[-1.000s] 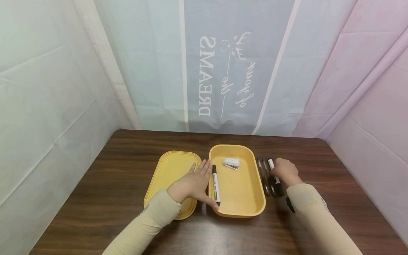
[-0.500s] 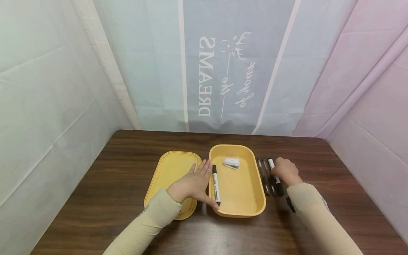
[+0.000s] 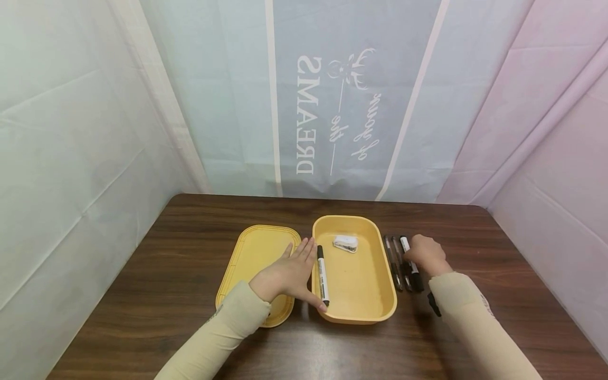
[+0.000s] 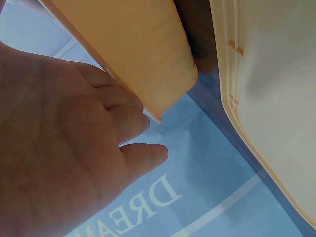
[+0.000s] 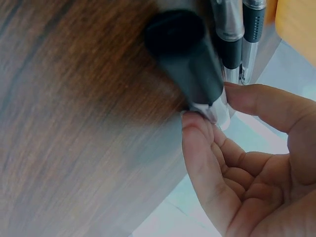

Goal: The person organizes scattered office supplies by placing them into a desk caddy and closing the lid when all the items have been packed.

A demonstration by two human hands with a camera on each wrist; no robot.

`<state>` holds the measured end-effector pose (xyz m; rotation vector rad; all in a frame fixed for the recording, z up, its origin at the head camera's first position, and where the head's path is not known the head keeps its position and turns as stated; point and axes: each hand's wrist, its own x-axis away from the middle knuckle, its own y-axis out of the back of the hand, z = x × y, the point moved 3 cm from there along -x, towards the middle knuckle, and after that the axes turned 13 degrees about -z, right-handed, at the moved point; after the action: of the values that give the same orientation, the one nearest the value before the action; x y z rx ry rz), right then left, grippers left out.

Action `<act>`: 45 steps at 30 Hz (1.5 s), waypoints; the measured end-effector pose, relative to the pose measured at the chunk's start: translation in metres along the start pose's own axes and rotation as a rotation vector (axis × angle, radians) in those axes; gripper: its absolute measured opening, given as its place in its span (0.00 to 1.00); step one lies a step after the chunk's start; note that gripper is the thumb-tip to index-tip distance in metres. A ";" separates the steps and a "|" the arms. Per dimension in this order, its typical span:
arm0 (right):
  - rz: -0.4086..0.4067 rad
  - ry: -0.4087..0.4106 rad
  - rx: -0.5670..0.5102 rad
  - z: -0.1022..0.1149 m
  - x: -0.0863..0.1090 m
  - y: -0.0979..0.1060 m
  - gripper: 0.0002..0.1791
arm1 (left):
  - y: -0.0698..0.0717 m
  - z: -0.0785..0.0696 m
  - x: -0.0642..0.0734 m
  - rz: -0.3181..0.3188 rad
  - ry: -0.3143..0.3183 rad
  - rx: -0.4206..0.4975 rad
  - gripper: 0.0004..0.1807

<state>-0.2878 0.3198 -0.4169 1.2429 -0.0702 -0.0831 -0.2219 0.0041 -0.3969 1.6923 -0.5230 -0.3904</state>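
Note:
A yellow box (image 3: 358,274) stands mid-table, with one black-and-white marker (image 3: 323,275) along its left wall and a small white stapler (image 3: 345,243) toward its far end. My left hand (image 3: 291,274) rests spread at the box's left rim, fingers straight and thumb at the near corner. In the left wrist view those fingers (image 4: 131,121) lie along the rim. To the right of the box, my right hand (image 3: 426,254) pinches a second marker (image 3: 412,264) between thumb and fingers. The right wrist view shows the pinch just past its black cap (image 5: 185,54).
Two clear pens (image 3: 393,264) lie side by side between the box and the right hand. A yellow lid (image 3: 252,253) lies flat to the left of the box, partly under the left arm. Behind the wooden table (image 3: 142,295) hangs a printed cloth (image 3: 332,105).

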 end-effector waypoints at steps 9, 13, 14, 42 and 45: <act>0.132 -0.059 -0.283 -0.014 -0.008 -0.001 0.09 | 0.000 0.000 -0.001 0.009 -0.009 -0.011 0.73; 0.211 -0.095 -0.459 -0.020 -0.010 -0.003 0.09 | 0.001 -0.001 -0.001 0.006 -0.010 -0.004 0.73; 0.225 -0.101 -0.490 -0.020 -0.011 -0.004 0.10 | 0.001 -0.001 -0.001 0.005 -0.010 -0.003 0.73; 0.538 -0.093 -1.160 0.017 -0.009 0.013 0.16 | 0.004 -0.002 0.002 -0.005 -0.007 0.009 0.72; 0.599 -0.054 -1.232 0.024 -0.008 0.014 0.18 | 0.005 -0.002 0.002 -0.004 -0.010 0.014 0.72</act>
<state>-0.2979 0.3024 -0.3959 -0.0431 -0.3727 0.3253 -0.2193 0.0041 -0.3914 1.7061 -0.5309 -0.3997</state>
